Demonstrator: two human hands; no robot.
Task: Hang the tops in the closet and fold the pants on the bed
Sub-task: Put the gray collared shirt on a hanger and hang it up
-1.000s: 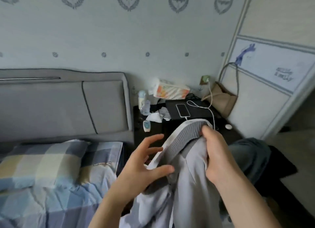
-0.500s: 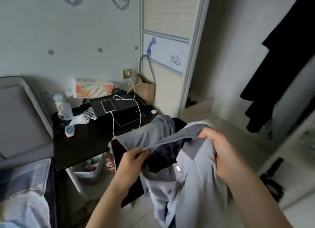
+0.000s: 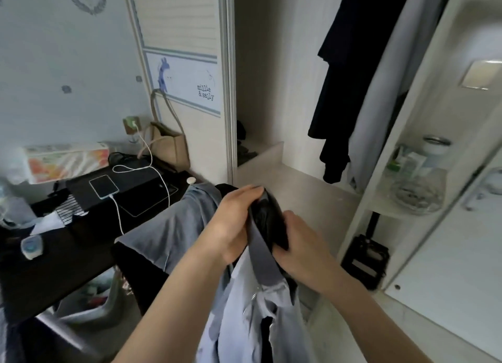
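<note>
Head view: we note the left hand (image 3: 231, 224) and right hand (image 3: 298, 243) both gripping the light jacket (image 3: 244, 308) at its collar, closet (image 3: 285, 118) just beyond; not yet hung, pants unseen.

Open closet bay (image 3: 274, 96), far centre: pale back wall bare on its left half, room to reach in there. Dark hanging garments (image 3: 345, 72) fill its right half, a pale one just beside them. Low step shelf (image 3: 260, 153) at the bay's left, floor panel beyond it bare. Sliding door (image 3: 184, 50) blocks the left. Right: shelf unit (image 3: 418, 188) crowded with a glass bowl and bottles; black object (image 3: 364, 256) on the floor below. Near left: dark nightstand (image 3: 68, 243) cluttered with phone (image 3: 104, 186), cable, tissue box (image 3: 65, 159).
</note>
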